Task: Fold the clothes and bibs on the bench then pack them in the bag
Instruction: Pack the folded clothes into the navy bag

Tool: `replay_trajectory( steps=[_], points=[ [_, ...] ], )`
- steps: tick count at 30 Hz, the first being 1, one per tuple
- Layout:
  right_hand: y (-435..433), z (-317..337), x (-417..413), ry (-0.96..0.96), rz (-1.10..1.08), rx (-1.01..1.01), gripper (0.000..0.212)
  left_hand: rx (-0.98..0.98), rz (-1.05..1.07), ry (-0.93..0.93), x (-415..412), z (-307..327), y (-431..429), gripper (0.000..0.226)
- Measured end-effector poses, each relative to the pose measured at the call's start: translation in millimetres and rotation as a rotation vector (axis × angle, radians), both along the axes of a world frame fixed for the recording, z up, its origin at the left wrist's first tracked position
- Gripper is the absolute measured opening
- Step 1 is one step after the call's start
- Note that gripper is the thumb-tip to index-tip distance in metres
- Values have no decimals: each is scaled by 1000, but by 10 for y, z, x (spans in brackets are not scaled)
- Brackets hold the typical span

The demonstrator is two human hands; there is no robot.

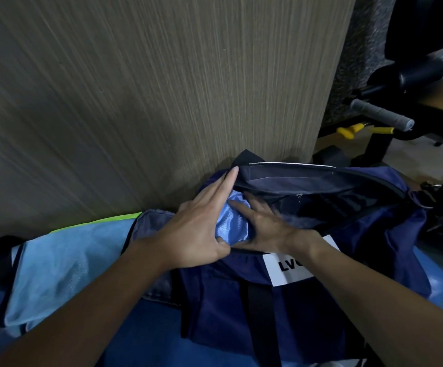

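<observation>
l hand [199,229] flat on blue cloth [237,221] | r hand [265,226] flat, in bag [215,300] mouth

Wall panel [135,102], grey-brown wood grain with vertical streaks: filling the view from 9 to 1 o'clock.
Speckled grey surface [360,49]: showing at 1 o'clock, beside the panel's edge.
Black metal frame [382,147]: standing at 3 o'clock on pale tan floor [411,152].
Grey grip handle [382,113]: sticking out at 2 o'clock, a yellow knob [348,131] sitting just below it.
Black padded roller [421,72]: sitting higher at 2 o'clock.
Light: falling dimly, the right side lying in shadow.
</observation>
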State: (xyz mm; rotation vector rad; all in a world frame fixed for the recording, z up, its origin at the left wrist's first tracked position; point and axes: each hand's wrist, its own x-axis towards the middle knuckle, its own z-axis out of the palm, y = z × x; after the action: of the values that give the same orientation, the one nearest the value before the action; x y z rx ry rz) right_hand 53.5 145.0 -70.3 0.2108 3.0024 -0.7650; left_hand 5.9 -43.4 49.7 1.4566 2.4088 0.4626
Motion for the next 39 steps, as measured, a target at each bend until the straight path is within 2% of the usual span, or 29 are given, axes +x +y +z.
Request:
replay_trajectory(
  steps=[2, 5, 14, 17, 21, 27, 31, 34, 37, 39],
  points=[
    [25, -3, -32, -58, 63, -47, 111, -20, -6, -3, -8, -15, -16, 124],
    [22, 54, -65, -118, 95, -8, 117, -37, -3, -7, -19, -38, -49, 124],
    [-7, -41, -90, -34, 145, -95, 123, 38, -24, -55, -60, -90, -121, 123],
    [-2, 22, -39, -54, 132, 5, 119, 33, -37, -53, -62, -109, -124, 123],
    [-80, 179, 23, 33, 121, 196, 114, 20, -38, -28, -75, -144, -121, 124],
    [-213, 451, 203, 43, 116, 190, 97, 85, -32, -66, -98, -136, -81, 119],
    [-317, 614, 447, 188, 102, 214, 59, 133, -12, 6, -109, -143, -92, 113],
    [-445, 697, 629, 346, 117, 293, 35, 198, 15, -6, -62, -103, -183, 92],
    [-650, 825, 718, 479, 141, 280, 33, 321, 55, -3, 35, -14, -402, 65],
    [-848, 922, 714, 547, 183, 263, 28, 369, 127, 28, 64, 38, -622, 60]
  ],
)
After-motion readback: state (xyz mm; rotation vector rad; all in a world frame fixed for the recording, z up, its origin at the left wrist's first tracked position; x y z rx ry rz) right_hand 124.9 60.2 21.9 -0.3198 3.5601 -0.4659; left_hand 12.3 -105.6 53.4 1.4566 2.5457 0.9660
